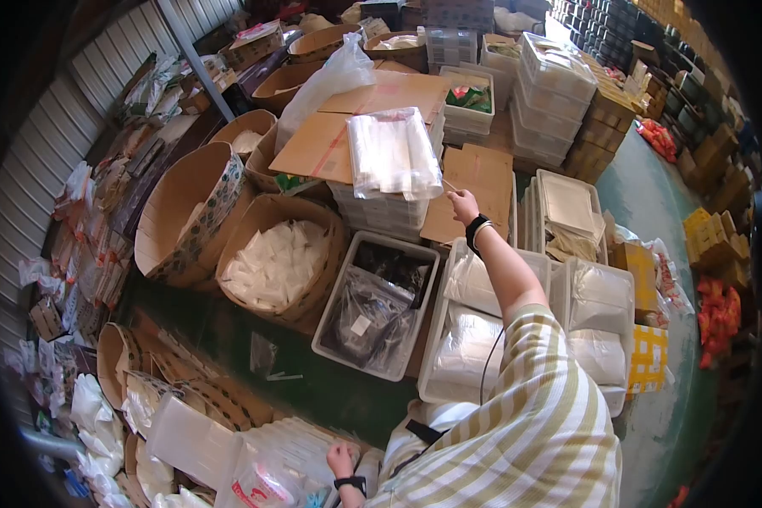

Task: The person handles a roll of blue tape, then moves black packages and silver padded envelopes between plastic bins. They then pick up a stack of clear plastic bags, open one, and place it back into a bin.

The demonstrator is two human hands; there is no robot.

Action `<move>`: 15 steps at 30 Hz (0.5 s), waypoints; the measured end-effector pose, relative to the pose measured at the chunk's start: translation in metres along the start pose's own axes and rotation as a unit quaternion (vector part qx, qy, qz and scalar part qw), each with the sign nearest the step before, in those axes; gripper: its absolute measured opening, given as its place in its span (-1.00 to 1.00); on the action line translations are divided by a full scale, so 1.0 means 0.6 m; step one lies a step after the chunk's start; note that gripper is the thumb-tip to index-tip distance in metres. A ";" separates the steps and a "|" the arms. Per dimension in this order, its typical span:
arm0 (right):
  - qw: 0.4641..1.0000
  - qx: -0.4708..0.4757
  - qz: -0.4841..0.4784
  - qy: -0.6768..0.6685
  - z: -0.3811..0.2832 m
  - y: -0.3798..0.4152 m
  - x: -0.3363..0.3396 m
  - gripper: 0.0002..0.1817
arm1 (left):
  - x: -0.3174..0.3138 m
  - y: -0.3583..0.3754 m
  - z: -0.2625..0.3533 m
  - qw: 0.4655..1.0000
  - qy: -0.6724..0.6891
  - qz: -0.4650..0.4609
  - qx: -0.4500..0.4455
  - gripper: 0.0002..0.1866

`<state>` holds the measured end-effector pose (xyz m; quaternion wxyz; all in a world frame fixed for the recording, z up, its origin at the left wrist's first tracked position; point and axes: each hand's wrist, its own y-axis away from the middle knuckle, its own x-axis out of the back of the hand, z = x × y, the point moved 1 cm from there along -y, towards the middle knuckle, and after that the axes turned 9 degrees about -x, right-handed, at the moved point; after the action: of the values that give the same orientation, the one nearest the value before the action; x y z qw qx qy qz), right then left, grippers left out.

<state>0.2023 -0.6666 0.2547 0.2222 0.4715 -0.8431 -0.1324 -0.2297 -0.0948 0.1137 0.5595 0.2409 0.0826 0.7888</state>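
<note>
My right hand [463, 206] reaches forward, fingers curled, beside a clear bag of white rolled items [393, 154] on a cardboard sheet. A thin light line runs from the fingertips toward the bag's corner; what the fingers hold is too small to make out. Below them lies a brown cardboard flap [468, 182]. My left hand [340, 460] is low in the view, fingers closed, next to a row of white wrapped packs [289, 442]. Whether it grips one of them is hidden. A clear bag with red print [265, 483] lies left of that hand.
White bins with wrapped packs [597, 296] stand at my right. Ahead are a bin of black bagged goods [389, 360] and a round cardboard tub of white packets [278, 262]. Stacked bins [550, 110] rise behind. Small clear pieces [263, 354] lie on the green floor.
</note>
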 end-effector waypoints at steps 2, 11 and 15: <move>0.998 0.032 0.051 0.017 0.009 -0.092 -0.021 -0.44 | 0.005 0.019 -0.001 1.000 -0.011 0.012 0.020 -0.88; 0.978 -0.009 -0.087 -0.190 0.070 -0.382 -0.143 -0.40 | -0.018 0.058 0.049 0.996 -0.045 0.034 0.063 -0.86; 0.966 -0.084 -0.052 -0.239 -0.051 -0.156 -0.121 -0.60 | -0.003 0.081 0.086 0.977 -0.213 -0.008 0.029 -0.74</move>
<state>0.3197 -0.6540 0.2228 0.0460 0.4492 -0.8317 -0.3231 -0.2459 -0.1214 0.1774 0.5635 0.4189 -0.0138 0.7119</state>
